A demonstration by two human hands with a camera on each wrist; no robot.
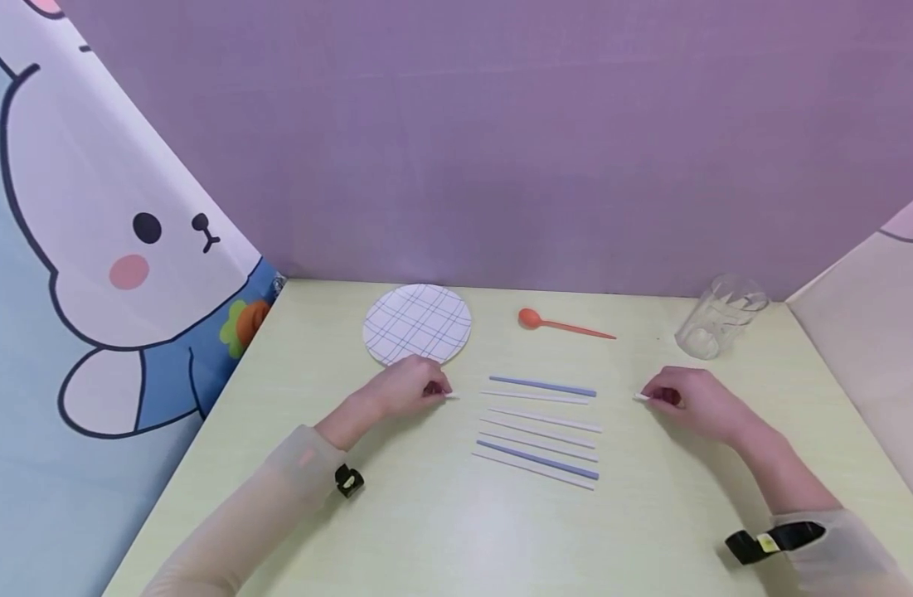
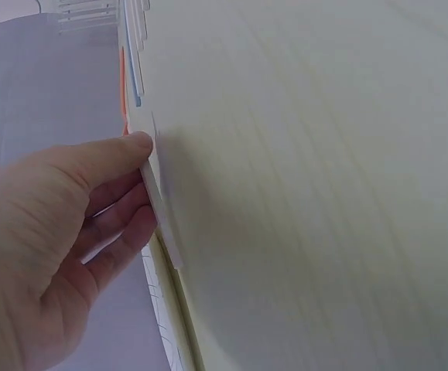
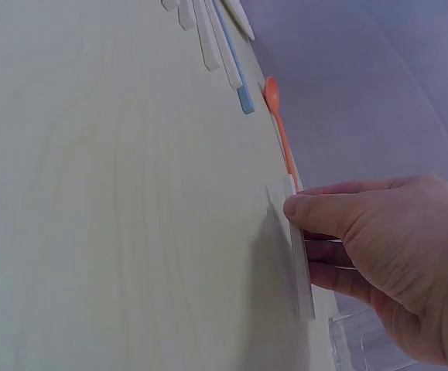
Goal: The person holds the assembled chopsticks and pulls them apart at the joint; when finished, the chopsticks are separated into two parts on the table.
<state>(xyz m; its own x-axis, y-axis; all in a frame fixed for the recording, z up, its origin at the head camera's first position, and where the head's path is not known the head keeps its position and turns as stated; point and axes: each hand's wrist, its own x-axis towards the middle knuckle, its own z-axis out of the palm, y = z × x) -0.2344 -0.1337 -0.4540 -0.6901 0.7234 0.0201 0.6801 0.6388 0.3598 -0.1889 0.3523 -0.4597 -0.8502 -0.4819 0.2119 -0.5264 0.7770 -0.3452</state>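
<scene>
Between thumb and fingers, my left hand pinches a white chopstick, just in front of the round plate with blue crossed lines. My right hand pinches another white chopstick on the right side, in front of the clear glass. In the head view both held sticks are mostly hidden by the hands, with only short white tips showing. Between the hands lie several chopsticks in a column, roughly parallel: a far blue chopstick, a nearer blue chopstick and white ones such as this white chopstick.
An orange spoon lies behind the row, its handle pointing right. The pale wooden table ends at a purple backdrop. A cloth with a cartoon figure hangs along the left side.
</scene>
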